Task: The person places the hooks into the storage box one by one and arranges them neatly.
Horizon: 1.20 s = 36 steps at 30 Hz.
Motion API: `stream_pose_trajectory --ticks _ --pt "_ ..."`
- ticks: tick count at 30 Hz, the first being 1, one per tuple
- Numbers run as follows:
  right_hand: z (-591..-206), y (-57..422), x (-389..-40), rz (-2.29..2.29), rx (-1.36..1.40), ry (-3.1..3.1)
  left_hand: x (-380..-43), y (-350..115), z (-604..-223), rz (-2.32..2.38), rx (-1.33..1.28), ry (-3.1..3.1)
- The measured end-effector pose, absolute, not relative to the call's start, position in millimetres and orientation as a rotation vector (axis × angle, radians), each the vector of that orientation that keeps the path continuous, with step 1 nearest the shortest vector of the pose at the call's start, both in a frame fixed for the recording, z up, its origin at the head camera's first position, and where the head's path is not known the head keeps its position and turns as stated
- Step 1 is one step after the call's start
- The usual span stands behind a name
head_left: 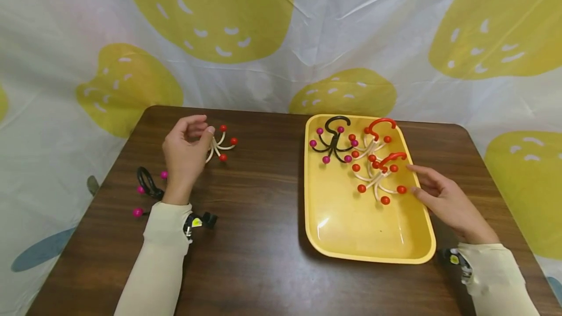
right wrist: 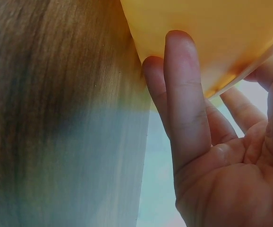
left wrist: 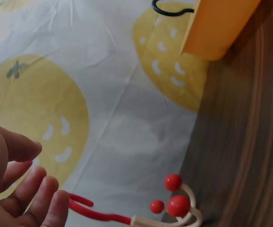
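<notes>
My left hand point(head_left: 186, 152) is over the left part of the table, fingers loosely bent. Just past its thumb is a white multi-prong hanging hook point(head_left: 219, 148) with red ball tips. In the left wrist view, this hanger's red hook point(left wrist: 98, 215) runs behind the fingertips, with nothing gripped between thumb and fingers. A black hanging hook point(head_left: 151, 187) with pink balls lies near the left wrist, partly hidden by the arm. My right hand point(head_left: 448, 201) is at the right side of the yellow tray point(head_left: 311, 208); its fairly straight fingers point(right wrist: 186, 90) rest against the tray's outer wall.
Inside the tray sit a black hanging hook point(head_left: 334, 143) with pink balls and two white ones with red hooks, the nearer white one point(head_left: 377, 179) overlapping the other. A fruit-print cloth point(head_left: 246, 87) hangs behind the brown wooden table point(head_left: 259, 199).
</notes>
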State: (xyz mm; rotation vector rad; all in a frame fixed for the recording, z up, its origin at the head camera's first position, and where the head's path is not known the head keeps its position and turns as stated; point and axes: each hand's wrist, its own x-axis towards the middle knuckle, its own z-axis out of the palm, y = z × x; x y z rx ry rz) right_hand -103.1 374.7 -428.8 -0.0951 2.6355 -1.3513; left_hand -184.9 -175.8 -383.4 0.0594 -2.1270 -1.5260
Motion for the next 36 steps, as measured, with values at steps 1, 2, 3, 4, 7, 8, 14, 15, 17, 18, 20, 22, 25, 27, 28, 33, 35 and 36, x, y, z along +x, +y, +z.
stream_pose_trajectory --ticks 1,2,3,4,7,8,14,15,17,18,20,22,25,27,28,33,35,36 --pt "-428.4 374.8 -103.2 -1.346 -0.095 2.637 -186.1 -177.1 -384.7 -1.518 0.075 -2.128" --pt "-427.9 374.9 -103.3 -1.340 -0.094 2.639 -187.4 -178.5 -386.0 -1.511 0.090 -2.130" --pt "-427.5 375.1 -103.3 -1.334 -0.093 2.641 -188.5 -179.5 -387.2 -1.498 0.106 -2.135" --pt "-427.2 375.2 -103.4 -1.330 -0.092 2.642 -189.5 -180.4 -388.3 -1.483 0.124 -2.141" --pt "-427.3 375.5 -103.6 -1.330 -0.085 2.640 -194.3 -183.2 -392.1 -1.430 0.173 -2.158" --pt "-427.5 375.7 -103.8 -1.333 -0.086 2.637 -195.7 -183.9 -393.3 -1.412 0.191 -2.166" --pt "-429.3 375.1 -103.7 -1.351 -0.098 2.630 -204.2 -186.5 -401.2 -1.391 0.253 -2.202" --pt "-429.7 374.9 -103.7 -1.355 -0.100 2.631 -205.3 -186.7 -402.4 -1.396 0.253 -2.205" --pt "-430.4 374.7 -104.0 -1.361 -0.109 2.632 -206.1 -187.1 -404.3 -1.396 0.253 -2.213" --pt "-430.5 374.5 -104.1 -1.363 -0.110 2.633 -206.4 -187.4 -405.0 -1.393 0.252 -2.217" --pt "-431.0 374.3 -104.5 -1.366 -0.115 2.632 -206.6 -188.0 -406.1 -1.386 0.255 -2.227" --pt "-431.3 374.2 -104.8 -1.369 -0.118 2.630 -206.2 -188.4 -406.7 -1.376 0.266 -2.240" --pt "-431.7 374.5 -105.5 -1.369 -0.125 2.637 -206.0 -188.9 -407.3 -1.366 0.284 -2.254" --pt "-431.8 374.7 -105.8 -1.367 -0.130 2.645 -206.0 -188.9 -407.3 -1.363 0.290 -2.255" --pt "-432.0 374.8 -105.9 -1.368 -0.132 2.649 -206.2 -188.9 -407.3 -1.362 0.291 -2.256" --pt "-432.4 375.1 -105.5 -1.364 -0.133 2.661 -206.8 -188.4 -406.6 -1.357 0.294 -2.258" --pt "-432.6 375.2 -105.3 -1.359 -0.131 2.669 -207.1 -188.2 -406.2 -1.355 0.295 -2.261" --pt "-432.7 375.3 -105.3 -1.359 -0.130 2.671 -207.2 -188.2 -405.9 -1.355 0.294 -2.260"
